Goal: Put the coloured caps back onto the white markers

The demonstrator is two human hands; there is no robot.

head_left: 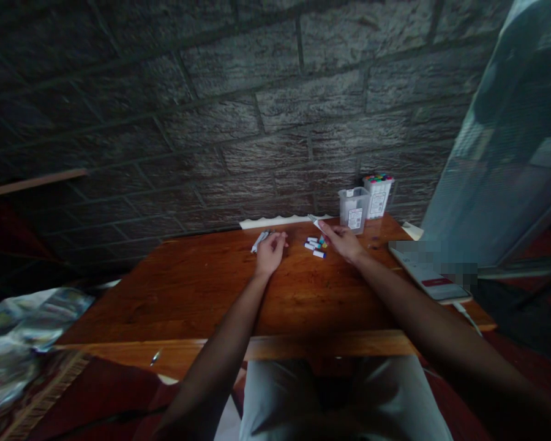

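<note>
Hard to make out: pale sticks [259, 241] on the table [202, 288], partly covered by my left hand [269, 254]; their number and exact kind I can't tell.
Left hand: fingers bent, palm down; can't tell whether it grips the sticks or only rests against them.
Right hand [344, 242]: thumb and fingers pinching a white pen [317, 223]; its lower end hidden in my grip.
Pen: at my right fingertips, pointing up and leftward, above the far part of the table.
Short white pieces [309, 246]: loose cluster between my hands, nearer the right; some with blue ends, details too small.
Clear box [354, 214]: just behind my right hand; contents unclear.
Pen box [377, 197]: beside it, colored tops showing, lower left partly covered.
Tablet [429, 275]: right of my right forearm, upper part masked by blocks.
Forearms: cut off at the bottom.
</note>
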